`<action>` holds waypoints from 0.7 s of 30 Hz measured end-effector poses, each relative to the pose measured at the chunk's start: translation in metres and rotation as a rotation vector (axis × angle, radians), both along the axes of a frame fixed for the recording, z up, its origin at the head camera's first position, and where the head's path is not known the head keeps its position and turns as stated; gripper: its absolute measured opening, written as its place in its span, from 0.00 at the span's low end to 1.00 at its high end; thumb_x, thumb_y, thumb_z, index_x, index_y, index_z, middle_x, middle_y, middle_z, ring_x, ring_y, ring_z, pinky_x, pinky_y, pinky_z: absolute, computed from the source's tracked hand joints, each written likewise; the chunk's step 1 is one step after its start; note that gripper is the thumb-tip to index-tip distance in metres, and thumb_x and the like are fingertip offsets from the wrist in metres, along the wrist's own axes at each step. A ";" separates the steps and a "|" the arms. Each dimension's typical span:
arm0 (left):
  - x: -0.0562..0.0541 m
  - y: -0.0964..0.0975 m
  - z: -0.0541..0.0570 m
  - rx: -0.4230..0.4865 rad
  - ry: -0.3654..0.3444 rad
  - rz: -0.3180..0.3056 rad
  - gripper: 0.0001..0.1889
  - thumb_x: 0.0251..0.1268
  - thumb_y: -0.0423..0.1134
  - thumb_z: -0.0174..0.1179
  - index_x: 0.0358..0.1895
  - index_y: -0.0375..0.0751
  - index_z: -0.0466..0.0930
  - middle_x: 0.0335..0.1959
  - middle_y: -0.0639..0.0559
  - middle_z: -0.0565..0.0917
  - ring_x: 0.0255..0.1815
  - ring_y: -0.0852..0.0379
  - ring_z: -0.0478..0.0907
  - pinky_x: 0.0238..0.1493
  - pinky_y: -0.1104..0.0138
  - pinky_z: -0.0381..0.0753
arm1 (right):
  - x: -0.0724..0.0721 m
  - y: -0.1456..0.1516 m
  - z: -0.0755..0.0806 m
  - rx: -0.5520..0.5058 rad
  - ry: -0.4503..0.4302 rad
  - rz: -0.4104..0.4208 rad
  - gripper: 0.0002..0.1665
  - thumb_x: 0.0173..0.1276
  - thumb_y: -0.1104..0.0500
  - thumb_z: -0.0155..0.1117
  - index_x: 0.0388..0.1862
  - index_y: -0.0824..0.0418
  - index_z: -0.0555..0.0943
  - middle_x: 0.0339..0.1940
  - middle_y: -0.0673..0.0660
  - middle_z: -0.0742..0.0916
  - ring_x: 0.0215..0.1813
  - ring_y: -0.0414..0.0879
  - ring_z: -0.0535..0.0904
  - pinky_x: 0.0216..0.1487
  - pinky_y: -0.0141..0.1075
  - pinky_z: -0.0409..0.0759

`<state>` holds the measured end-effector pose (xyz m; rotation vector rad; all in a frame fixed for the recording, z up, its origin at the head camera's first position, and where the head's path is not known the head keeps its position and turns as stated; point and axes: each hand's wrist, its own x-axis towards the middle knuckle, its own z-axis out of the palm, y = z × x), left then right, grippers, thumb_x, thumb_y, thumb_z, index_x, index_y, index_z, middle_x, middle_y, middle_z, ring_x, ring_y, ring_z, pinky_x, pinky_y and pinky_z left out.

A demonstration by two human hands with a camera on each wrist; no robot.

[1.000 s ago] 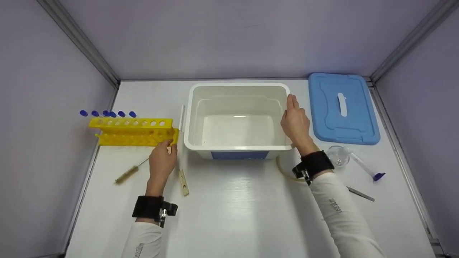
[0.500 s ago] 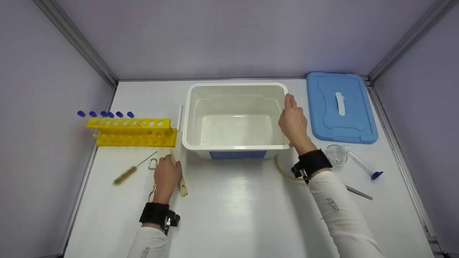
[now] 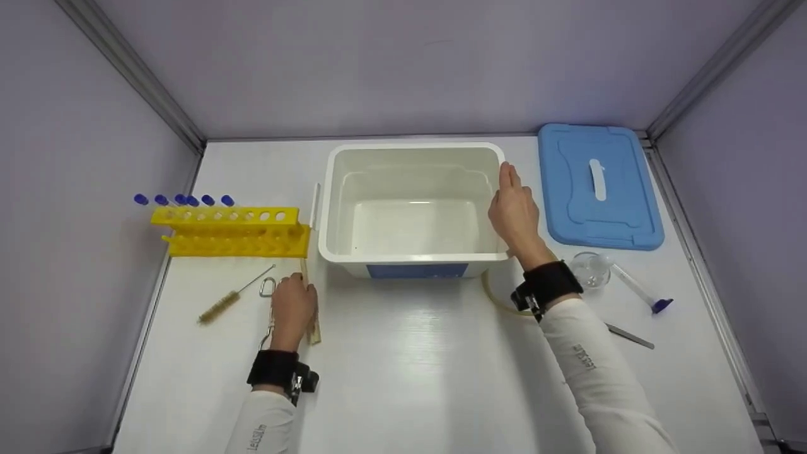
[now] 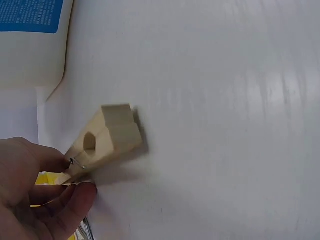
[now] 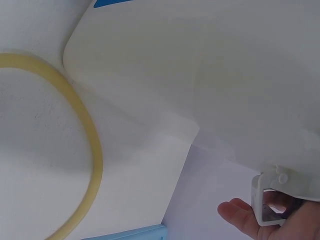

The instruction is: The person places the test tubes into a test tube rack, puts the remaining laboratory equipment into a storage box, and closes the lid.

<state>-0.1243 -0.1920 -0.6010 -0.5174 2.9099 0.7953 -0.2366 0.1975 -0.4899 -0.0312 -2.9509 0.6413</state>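
Note:
My left hand pinches a wooden test tube holder between thumb and fingers, low over the white table. Its thick end with a round notch and small spring show in the left wrist view. A looped wire piece lies just left of that hand, partly hidden by it. On the far side, my right hand rests against the right rim of a white plastic bin, fingers straight along it. From the right wrist, those fingers are seen by the bin's white side handle. Nothing is visible inside the bin.
A yellow test tube rack with several blue-capped tubes stands left. Near it lie a bristle brush and a white rod. At right are a blue lid, a glass dish, a purple-based cylinder, tweezers and tubing.
My left hand has come back from the rack's right end to the wooden test tube holder and pinched it; the holder's near end has shifted slightly left. The right hand stays at the bin rim.

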 end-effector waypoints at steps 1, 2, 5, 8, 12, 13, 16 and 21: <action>-0.001 -0.001 0.000 0.007 0.004 -0.005 0.20 0.69 0.35 0.54 0.57 0.22 0.76 0.45 0.28 0.83 0.47 0.35 0.83 0.44 0.47 0.82 | 0.000 0.000 0.001 0.002 -0.003 -0.001 0.33 0.76 0.63 0.44 0.78 0.64 0.56 0.77 0.67 0.67 0.55 0.72 0.77 0.48 0.61 0.80; -0.001 -0.001 0.001 0.009 0.009 -0.010 0.20 0.69 0.35 0.54 0.57 0.22 0.76 0.45 0.27 0.83 0.47 0.34 0.83 0.44 0.47 0.82 | 0.000 0.000 0.001 0.005 -0.006 0.000 0.33 0.76 0.63 0.44 0.79 0.64 0.56 0.77 0.67 0.67 0.56 0.72 0.76 0.48 0.61 0.80; -0.002 -0.002 0.002 0.018 0.011 -0.020 0.19 0.69 0.34 0.53 0.57 0.22 0.76 0.46 0.27 0.83 0.47 0.34 0.83 0.44 0.47 0.83 | 0.001 0.000 0.001 0.009 -0.018 0.002 0.33 0.76 0.62 0.44 0.79 0.64 0.55 0.77 0.67 0.66 0.57 0.72 0.76 0.49 0.61 0.80; -0.002 -0.002 0.004 0.028 0.005 -0.024 0.19 0.69 0.34 0.53 0.56 0.22 0.76 0.46 0.27 0.84 0.45 0.34 0.84 0.42 0.49 0.85 | 0.001 0.000 0.001 0.011 -0.020 0.007 0.34 0.76 0.62 0.44 0.79 0.65 0.55 0.78 0.67 0.66 0.57 0.71 0.76 0.49 0.61 0.80; -0.004 -0.003 0.009 0.053 -0.005 -0.012 0.20 0.71 0.35 0.52 0.59 0.23 0.75 0.48 0.27 0.84 0.46 0.34 0.84 0.42 0.49 0.85 | 0.002 0.000 0.001 0.008 -0.024 0.005 0.34 0.76 0.62 0.43 0.79 0.64 0.55 0.78 0.66 0.66 0.57 0.71 0.76 0.49 0.61 0.80; -0.005 -0.004 0.011 0.056 -0.003 -0.009 0.20 0.71 0.35 0.52 0.59 0.24 0.75 0.49 0.27 0.84 0.47 0.34 0.84 0.43 0.49 0.85 | 0.002 0.000 0.001 0.014 -0.021 0.005 0.34 0.76 0.63 0.44 0.79 0.64 0.55 0.78 0.67 0.66 0.57 0.71 0.76 0.49 0.61 0.80; -0.007 -0.003 0.018 0.061 0.010 0.000 0.21 0.71 0.36 0.52 0.60 0.25 0.75 0.50 0.28 0.84 0.47 0.35 0.84 0.44 0.49 0.85 | 0.001 0.001 0.001 0.024 -0.011 0.006 0.34 0.76 0.63 0.44 0.79 0.65 0.56 0.77 0.67 0.67 0.56 0.71 0.77 0.49 0.61 0.80; -0.009 -0.001 0.031 0.048 0.036 0.005 0.20 0.71 0.38 0.54 0.59 0.28 0.78 0.45 0.33 0.86 0.42 0.39 0.85 0.40 0.52 0.82 | 0.001 0.002 0.000 0.030 -0.005 0.011 0.34 0.75 0.64 0.45 0.78 0.66 0.56 0.76 0.68 0.68 0.56 0.72 0.77 0.48 0.61 0.80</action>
